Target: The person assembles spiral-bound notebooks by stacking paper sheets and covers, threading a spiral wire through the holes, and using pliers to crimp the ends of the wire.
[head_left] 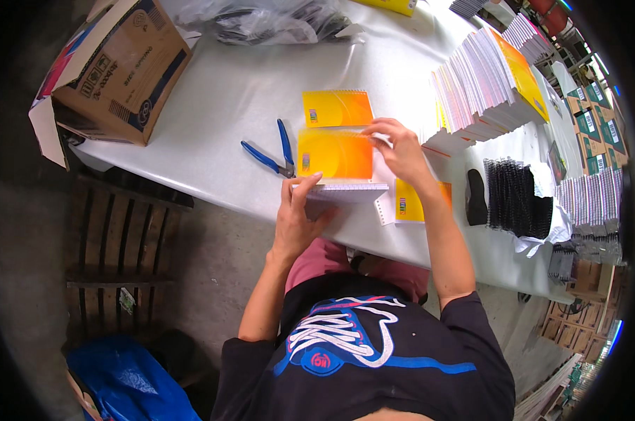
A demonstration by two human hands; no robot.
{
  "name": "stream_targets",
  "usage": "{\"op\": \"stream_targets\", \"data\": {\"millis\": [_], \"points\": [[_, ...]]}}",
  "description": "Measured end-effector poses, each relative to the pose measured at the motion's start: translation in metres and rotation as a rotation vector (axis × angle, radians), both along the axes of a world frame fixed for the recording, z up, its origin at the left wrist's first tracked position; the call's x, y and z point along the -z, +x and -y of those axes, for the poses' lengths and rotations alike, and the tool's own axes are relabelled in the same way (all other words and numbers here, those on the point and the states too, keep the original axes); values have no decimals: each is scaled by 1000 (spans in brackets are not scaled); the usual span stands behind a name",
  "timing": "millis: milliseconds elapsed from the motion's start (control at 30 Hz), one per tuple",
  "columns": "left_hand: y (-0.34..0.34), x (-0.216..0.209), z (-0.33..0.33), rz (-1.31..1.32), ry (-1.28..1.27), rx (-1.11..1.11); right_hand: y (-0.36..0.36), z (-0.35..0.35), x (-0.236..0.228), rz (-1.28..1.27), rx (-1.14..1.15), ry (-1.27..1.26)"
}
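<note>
A small notebook with a yellow-orange cover is tilted up at the table's near edge, its page edges toward me. My left hand grips its lower left corner, thumb on the cover. At its upper right corner, along the edge with punched holes, the fingers of my right hand are pinched together. Just beyond lies another yellow-orange notebook. A third one lies partly under my right forearm. Blue-handled pliers rest with handles spread, left of the held notebook.
Tall stacks of notebooks stand at the far right. Nearer are black spiral binding coils and a dark oblong object. An open cardboard box sits at the far left, beside clear plastic bags. A wooden pallet is left of the table.
</note>
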State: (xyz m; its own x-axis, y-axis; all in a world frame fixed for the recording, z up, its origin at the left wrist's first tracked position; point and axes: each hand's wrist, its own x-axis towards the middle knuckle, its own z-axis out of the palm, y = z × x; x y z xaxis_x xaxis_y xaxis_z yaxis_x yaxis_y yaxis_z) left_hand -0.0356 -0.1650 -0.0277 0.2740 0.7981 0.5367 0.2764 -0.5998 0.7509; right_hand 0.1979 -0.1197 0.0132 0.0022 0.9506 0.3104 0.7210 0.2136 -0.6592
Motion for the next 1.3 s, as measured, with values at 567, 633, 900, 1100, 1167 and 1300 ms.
{"op": "stream_targets", "data": {"millis": [567, 633, 900, 1100, 1167, 1300], "points": [[0, 2, 3, -48, 2, -44, -34, 107, 17, 492, 74, 523], [-1, 1, 3, -44, -8, -49, -34, 108, 18, 499, 60, 526], [-4, 2, 3, -42, -9, -20, -32, 106, 22, 488, 37, 624], [-5, 1, 2, -47, 40, 19, -37, 102, 15, 207, -52, 542], [-3, 1, 3, -40, 38, 23, -39, 102, 11, -18, -83, 438], [-5, 5, 4, -88, 106, 18, -40, 98, -9, -177, 6, 203]]}}
